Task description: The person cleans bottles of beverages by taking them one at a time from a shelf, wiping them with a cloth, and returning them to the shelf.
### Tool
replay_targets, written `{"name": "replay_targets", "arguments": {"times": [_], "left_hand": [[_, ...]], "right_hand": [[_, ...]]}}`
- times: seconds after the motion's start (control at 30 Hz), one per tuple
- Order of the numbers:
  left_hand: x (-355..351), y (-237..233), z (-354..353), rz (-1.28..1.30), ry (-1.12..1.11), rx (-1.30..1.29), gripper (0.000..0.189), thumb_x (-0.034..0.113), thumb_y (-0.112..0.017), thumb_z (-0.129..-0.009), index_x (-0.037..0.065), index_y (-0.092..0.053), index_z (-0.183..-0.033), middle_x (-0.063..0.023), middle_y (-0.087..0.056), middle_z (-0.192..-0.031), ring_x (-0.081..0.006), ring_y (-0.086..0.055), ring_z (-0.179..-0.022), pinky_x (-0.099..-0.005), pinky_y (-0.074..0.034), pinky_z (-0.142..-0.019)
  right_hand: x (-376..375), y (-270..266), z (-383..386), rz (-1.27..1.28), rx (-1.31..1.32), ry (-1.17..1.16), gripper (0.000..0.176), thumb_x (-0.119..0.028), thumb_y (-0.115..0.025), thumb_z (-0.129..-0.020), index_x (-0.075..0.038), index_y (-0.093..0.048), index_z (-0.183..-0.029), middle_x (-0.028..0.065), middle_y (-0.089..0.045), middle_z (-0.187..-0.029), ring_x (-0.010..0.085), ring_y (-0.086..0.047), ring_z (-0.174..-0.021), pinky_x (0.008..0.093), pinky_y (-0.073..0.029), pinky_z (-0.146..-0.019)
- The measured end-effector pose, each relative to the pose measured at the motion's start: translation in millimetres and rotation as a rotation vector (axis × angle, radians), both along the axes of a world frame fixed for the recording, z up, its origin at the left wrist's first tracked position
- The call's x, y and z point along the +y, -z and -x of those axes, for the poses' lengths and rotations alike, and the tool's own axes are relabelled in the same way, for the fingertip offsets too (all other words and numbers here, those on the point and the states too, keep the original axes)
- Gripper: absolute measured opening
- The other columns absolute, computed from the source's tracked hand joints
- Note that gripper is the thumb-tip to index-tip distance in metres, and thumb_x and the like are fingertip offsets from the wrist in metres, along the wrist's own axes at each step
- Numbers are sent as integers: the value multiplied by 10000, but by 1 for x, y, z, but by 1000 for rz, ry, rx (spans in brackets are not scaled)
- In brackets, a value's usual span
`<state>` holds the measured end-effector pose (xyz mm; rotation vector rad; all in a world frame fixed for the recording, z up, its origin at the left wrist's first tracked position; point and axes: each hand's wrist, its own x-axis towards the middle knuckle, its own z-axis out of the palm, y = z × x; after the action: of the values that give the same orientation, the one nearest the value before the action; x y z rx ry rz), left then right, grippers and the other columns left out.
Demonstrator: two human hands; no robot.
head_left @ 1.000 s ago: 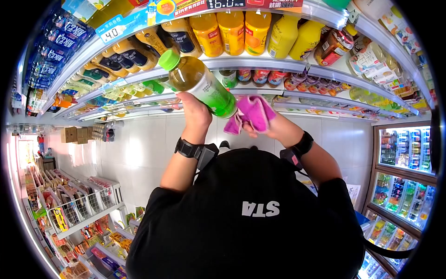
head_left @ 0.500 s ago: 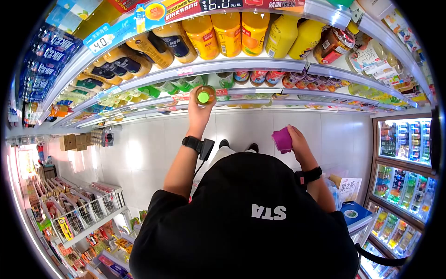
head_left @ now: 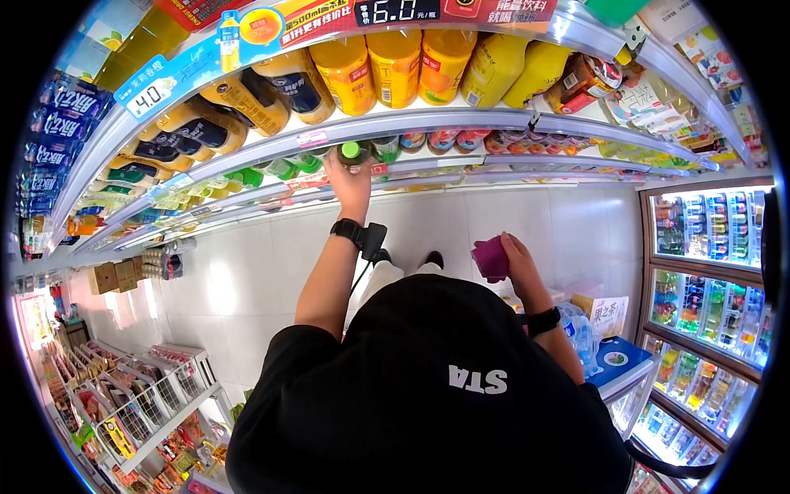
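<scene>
My left hand [head_left: 350, 185] is closed around a drink bottle [head_left: 351, 151] with a bright green cap, at the edge of a lower shelf. Green-labelled bottles [head_left: 309, 162] stand on that shelf beside it. In my right hand [head_left: 520, 257], held lower and over the floor, is a crumpled purple cloth [head_left: 491, 259], gripped between thumb and fingers.
Above my left hand, an upper shelf [head_left: 362, 128] carries orange juice bottles [head_left: 393, 70] and yellow bottles. Glass-door fridges [head_left: 708, 296] line the right. A blue-topped stand [head_left: 615, 360] is by my right elbow. Wire baskets of packaged goods [head_left: 156, 387] stand at the lower left.
My left hand has moved forward to the shelf with the bottle, which is now partly under the upper shelf's edge. My right hand still has the purple cloth. The view has shifted slightly.
</scene>
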<state>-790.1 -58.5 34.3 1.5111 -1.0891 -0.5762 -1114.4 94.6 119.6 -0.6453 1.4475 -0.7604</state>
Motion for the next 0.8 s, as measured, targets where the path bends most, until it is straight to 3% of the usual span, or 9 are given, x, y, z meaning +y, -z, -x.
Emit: {"name": "replay_targets", "arguments": {"times": [0.07,0.1,0.2,0.33,0.47,0.57,0.6,0.63,0.8], "left_hand": [[-5,8,0,8,-123,-228,741,87,-857,-671,-2,-491,-1309,-167,-488,-1227,-305,-556,-1090,-381,-528,-871],[-6,12,0,-18,-157,-348,764,142,-867,-655,-28,-481,-1292,-202,-530,-1171,-366,-555,-1068,-424,-494,-893],[-9,1,7,-81,-189,-331,778,183,-870,-652,-31,-469,-1283,-229,-548,-1133,-411,-543,-1058,-456,-463,-907],[-7,-11,15,-237,-162,-308,848,191,-827,-720,-69,-330,-1357,-265,-487,-1235,-431,-507,-1142,-462,-433,-969],[10,-14,11,-65,-70,-325,861,216,-793,-767,-74,-277,-1392,-274,-493,-1257,-457,-489,-1171,-467,-417,-1002],[19,-16,7,-66,-102,-372,635,189,-766,-796,-59,-407,-1256,-235,-521,-1097,-389,-521,-1023,-450,-437,-890],[21,-16,4,-97,-84,-423,543,177,-759,-802,-52,-456,-1189,-218,-523,-1031,-356,-536,-942,-440,-448,-830],[23,-29,9,-33,-75,-405,395,160,-732,-822,-28,-499,-1080,-168,-511,-883,-293,-526,-764,-415,-448,-693],[20,-39,17,-33,93,-349,347,141,-681,-855,8,-519,-1133,-117,-546,-793,-252,-554,-672,-375,-472,-618]], "right_hand": [[1,-1,-1,-10,-9,1,424,-405,-483,-1020,-6,-593,-1116,37,-654,-820,87,-576,-612,227,-448,-513],[1,2,-2,-3,-2,-3,418,-403,-484,-1020,-10,-593,-1109,40,-653,-820,90,-581,-614,228,-450,-509],[0,8,-1,2,5,-6,409,-400,-488,-1019,-15,-593,-1102,47,-652,-825,98,-595,-631,234,-466,-514],[-3,-5,-11,17,8,-26,393,-392,-493,-1018,-18,-593,-1086,51,-644,-842,112,-615,-674,257,-504,-544],[-4,4,-9,38,-13,-35,382,-387,-496,-1018,-23,-595,-1081,50,-642,-861,117,-619,-692,269,-519,-565],[-2,13,-8,35,-62,-28,378,-384,-497,-1018,-25,-602,-1075,40,-636,-863,112,-610,-684,259,-504,-554],[-2,27,-2,68,-43,-69,392,-381,-473,-1025,-9,-565,-1106,106,-659,-990,137,-640,-712,266,-525,-550],[-4,28,-2,102,-21,-111,408,-378,-450,-1032,8,-529,-1138,171,-682,-1117,163,-669,-739,273,-547,-545],[-6,27,1,83,12,-135,393,-373,-453,-1031,0,-541,-1120,172,-686,-1093,158,-656,-671,261,-520,-486]]}}
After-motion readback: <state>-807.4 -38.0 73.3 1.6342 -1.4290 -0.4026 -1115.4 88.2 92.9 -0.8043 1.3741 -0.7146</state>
